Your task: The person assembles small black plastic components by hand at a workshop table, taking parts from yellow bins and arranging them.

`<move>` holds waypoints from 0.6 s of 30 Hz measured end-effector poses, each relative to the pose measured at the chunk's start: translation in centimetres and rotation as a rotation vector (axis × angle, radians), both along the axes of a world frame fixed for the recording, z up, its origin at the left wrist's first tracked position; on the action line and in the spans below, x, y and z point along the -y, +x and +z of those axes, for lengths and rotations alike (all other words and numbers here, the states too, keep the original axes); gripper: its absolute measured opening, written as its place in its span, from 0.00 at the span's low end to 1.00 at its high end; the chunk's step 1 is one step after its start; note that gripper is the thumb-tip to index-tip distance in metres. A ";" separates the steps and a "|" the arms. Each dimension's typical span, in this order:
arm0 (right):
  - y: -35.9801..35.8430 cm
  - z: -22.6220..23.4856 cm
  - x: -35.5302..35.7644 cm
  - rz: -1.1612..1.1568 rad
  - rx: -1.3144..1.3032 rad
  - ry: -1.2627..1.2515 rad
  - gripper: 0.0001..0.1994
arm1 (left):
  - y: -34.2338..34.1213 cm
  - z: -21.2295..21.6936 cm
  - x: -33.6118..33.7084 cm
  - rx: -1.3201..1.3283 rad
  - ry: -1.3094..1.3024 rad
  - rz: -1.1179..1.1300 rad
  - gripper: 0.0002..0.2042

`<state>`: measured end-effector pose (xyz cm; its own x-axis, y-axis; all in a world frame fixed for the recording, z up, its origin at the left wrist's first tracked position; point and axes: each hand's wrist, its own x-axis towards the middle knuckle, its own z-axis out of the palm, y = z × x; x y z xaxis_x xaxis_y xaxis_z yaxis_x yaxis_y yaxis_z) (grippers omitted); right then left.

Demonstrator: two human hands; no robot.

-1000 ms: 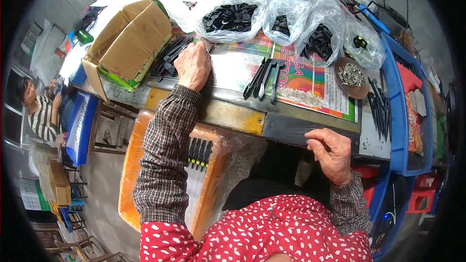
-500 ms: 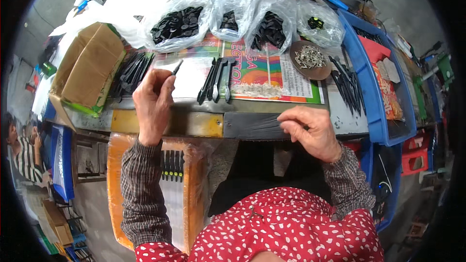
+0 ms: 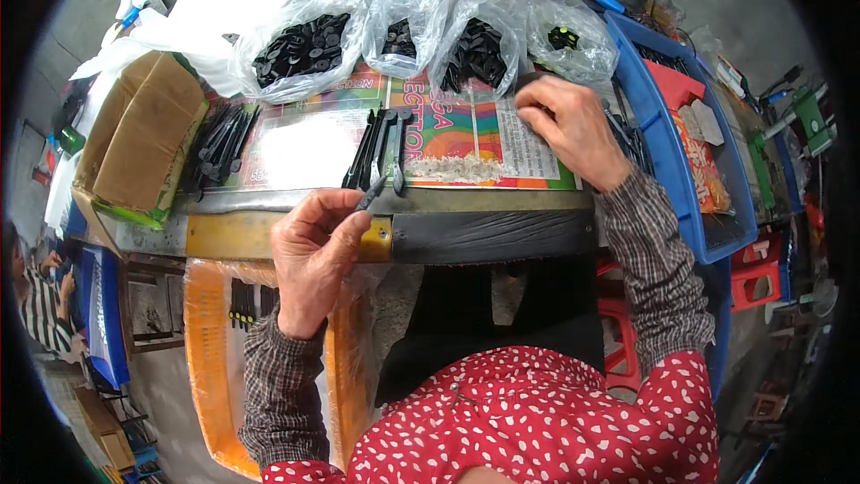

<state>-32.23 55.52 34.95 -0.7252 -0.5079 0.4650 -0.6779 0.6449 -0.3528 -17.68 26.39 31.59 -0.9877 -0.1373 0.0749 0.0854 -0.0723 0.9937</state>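
the left hand is curled nearly closed, thumb and fingers pinching a thin black strip that pokes up and to the right from the fingertips, out over the front edge of the table. just beyond that strip, a small row of the same black strips lies on a colourful printed sheet. further to the left of this hand sits a bigger pile of black strips, and past it an open cardboard box. the right hand rests palm down on the sheet's right end, fingers bent and pressed together over something dark; whether it grips anything i cannot tell. just beyond it stand clear plastic bags of small black parts. a blue tray lies to its right. below the left hand hangs an orange crate.
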 end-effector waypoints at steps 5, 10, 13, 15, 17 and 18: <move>-4.8 -0.8 1.8 -0.099 -0.053 0.166 0.07 | 0.3 0.1 -1.2 0.008 0.026 -0.015 0.08; -7.9 -1.9 4.1 -0.121 -0.124 0.264 0.09 | 0.9 0.1 -1.5 0.037 0.074 -0.022 0.09; -8.8 -2.3 5.0 -0.163 -0.118 0.358 0.08 | 1.2 0.0 -1.5 0.056 0.087 -0.025 0.09; -8.7 -2.3 5.5 -0.165 -0.117 0.370 0.08 | 1.2 -0.1 -1.5 0.058 0.104 -0.025 0.09; -8.9 -2.4 5.6 -0.170 -0.117 0.381 0.07 | 1.2 -0.1 -1.5 0.064 0.095 -0.016 0.09; -9.1 -2.6 5.5 -0.173 -0.101 0.365 0.07 | 1.2 -0.1 -1.6 0.063 0.096 -0.017 0.09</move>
<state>-41.38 49.99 32.35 -0.7745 -0.5270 0.3500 -0.5679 0.8229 -0.0176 -16.43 27.98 31.49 -0.9922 -0.1245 -0.0002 0.0209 -0.1684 0.9855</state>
